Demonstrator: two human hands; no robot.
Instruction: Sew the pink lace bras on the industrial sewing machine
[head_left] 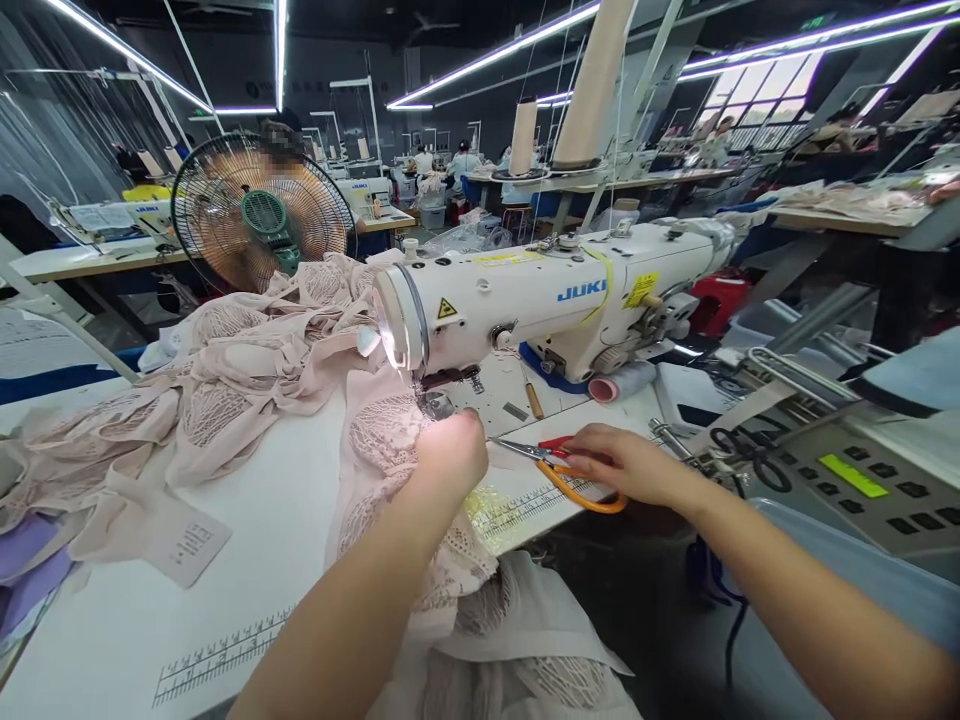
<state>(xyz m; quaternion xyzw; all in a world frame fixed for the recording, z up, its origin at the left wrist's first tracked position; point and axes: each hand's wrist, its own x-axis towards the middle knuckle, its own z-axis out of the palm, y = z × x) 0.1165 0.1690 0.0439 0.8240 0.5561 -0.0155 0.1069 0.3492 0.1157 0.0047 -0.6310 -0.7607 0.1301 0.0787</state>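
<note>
Under the lit needle end of a white sewing machine (480, 300) lies pale pink lace fabric (382, 430), which drapes over the table's front edge. My left hand (454, 450) is closed on this fabric just in front of the needle area; its fingertips are hidden. To the right, my right hand (615, 460) has its fingers on the red handle of a pair of scissors (551, 462) with one red and one orange handle. The blades point left, their tips close to my left hand.
A heap of pink lace garments (255, 350) covers the table's left side, with a fan (262, 215) behind. A screwdriver (533, 397) and a thread spool (622, 382) lie by the machine. A control panel (855, 475) stands at right. People sit in the background.
</note>
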